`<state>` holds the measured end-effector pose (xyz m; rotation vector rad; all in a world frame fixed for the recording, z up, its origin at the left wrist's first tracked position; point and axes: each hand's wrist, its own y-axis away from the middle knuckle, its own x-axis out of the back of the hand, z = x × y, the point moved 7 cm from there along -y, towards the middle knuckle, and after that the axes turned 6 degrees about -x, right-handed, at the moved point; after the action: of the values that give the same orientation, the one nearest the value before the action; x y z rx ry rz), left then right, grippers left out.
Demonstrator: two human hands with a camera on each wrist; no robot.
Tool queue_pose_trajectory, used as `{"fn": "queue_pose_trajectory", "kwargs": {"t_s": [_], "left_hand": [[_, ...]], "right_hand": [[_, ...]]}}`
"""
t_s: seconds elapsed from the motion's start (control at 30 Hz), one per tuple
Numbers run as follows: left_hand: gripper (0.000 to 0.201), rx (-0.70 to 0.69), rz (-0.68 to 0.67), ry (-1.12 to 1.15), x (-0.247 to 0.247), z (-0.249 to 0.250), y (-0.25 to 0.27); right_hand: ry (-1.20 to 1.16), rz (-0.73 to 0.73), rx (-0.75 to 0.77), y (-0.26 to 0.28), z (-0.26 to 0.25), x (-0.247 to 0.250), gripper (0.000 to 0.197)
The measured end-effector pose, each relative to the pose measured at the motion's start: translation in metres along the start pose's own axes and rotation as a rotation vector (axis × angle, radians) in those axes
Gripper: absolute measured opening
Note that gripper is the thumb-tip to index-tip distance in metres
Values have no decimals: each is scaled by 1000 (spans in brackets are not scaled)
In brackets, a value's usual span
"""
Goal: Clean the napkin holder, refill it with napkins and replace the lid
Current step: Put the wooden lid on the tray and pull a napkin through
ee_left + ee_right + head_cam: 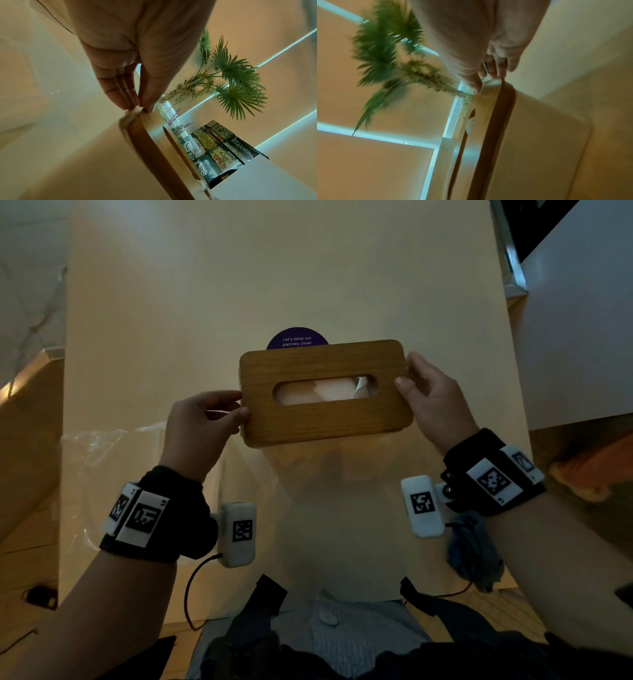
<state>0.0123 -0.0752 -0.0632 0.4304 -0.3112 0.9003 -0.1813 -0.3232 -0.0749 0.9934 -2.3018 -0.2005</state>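
Note:
I hold a brown wooden lid [322, 392] with a long oval slot flat over the white table [205, 302], one hand at each short end. My left hand [219, 412] pinches the left end between thumb and fingers [120, 94]. At the right end, my right hand [414, 385] grips the lid with its thumb on top. Pale napkins [325, 390] show through the slot. The lid's dark edge [142, 136] runs away from the left fingers. In the right wrist view a pale holder body [539, 135] sits right under the lid's edge [496, 115]; in the head view the lid hides it.
A purple round sticker [297, 338] lies on the table just behind the lid. Crumpled clear plastic wrap [113, 446] lies at the left. A blue cloth [474, 549] lies near the table's front right. A green plant [231, 83] and metal signs [216, 142] stand beyond.

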Motion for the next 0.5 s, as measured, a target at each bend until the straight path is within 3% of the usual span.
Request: {"fn": "queue_pose_trajectory", "kwargs": {"t_s": [0.2, 0.5], "left_hand": [[33, 38, 21, 71, 1, -3, 2], [21, 64, 51, 60, 2, -8, -4]], "right_hand": [[-130, -74, 1, 9, -3, -18, 40], [67, -12, 0, -3, -5, -13, 54]]}}
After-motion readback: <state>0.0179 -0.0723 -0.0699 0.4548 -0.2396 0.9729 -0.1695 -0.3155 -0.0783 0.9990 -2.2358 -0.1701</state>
